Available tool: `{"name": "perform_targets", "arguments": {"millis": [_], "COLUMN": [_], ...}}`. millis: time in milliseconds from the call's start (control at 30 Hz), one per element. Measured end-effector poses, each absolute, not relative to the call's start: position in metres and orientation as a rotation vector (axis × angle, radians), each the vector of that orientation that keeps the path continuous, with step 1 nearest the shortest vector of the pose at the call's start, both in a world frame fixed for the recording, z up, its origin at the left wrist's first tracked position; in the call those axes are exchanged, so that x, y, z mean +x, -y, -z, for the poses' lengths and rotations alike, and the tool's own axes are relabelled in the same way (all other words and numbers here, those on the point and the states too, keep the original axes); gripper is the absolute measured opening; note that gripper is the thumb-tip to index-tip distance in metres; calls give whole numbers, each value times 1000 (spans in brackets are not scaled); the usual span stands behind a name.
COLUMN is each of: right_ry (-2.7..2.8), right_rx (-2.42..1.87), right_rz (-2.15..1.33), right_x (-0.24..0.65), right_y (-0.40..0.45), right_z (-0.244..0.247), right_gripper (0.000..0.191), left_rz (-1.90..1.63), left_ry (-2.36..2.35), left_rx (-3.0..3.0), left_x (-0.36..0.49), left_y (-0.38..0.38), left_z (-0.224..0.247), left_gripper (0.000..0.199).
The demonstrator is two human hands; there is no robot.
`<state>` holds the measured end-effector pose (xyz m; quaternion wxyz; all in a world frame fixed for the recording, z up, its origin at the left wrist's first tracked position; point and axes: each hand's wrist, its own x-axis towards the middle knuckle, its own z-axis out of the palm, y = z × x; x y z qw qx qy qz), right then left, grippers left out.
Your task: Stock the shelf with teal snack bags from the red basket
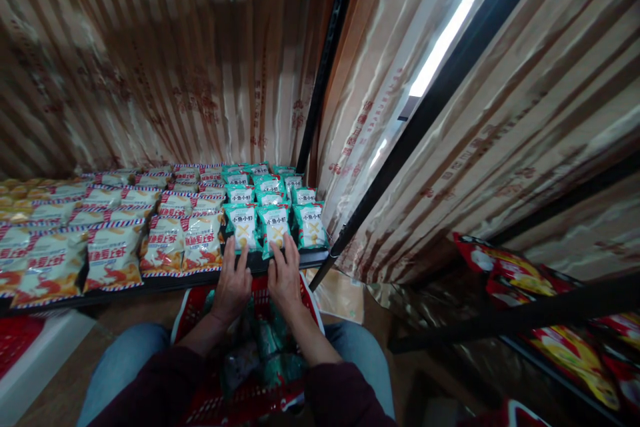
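Observation:
Both hands reach over a red basket (177,313) to the front edge of a shelf (315,257). My left hand (233,283) has its fingers apart at the lower edge of a green-and-white snack bag (242,223). Beside it, my right hand (286,280) touches the lower front of another such bag (275,221), fingers spread. Neither hand is closed round a bag. A third green bag (311,221) stands to the right, with more rows behind. Inside the basket lie several green packets (270,340), partly hidden by my forearms.
Rows of red-and-white snack bags (113,253) fill the shelf to the left. Black metal posts (370,193) and pleated plastic sheeting (200,47) surround the shelf. Red and yellow bags (565,347) lie on a lower rack at right. A white-edged box (55,360) is at lower left.

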<state>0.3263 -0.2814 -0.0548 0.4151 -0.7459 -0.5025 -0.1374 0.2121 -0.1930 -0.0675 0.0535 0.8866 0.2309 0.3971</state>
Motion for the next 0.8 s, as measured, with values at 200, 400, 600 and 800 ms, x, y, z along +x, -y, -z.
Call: {"name": "perform_targets", "arguments": {"millis": [200,400,600,800], "right_ry": [1272,1294,1328,1311], "right_rx": [-1864,-1866,-1862,-1877], "right_rz": [338,343,357,363], "right_x": [328,328,333,332], "right_y": [283,286,291,296], "right_z": [56,56,58,59], "right_gripper": [51,54,61,63], "left_rz": [-1206,-1223,-1232,-1251], "left_ry": [-690,-682,-710,-736], "left_rx": [2664,2635,2647,2691], "left_x": [212,211,211,209], "left_y": [193,194,195,201], "left_z": [67,68,70,77], "left_gripper": [66,66,68,68]}}
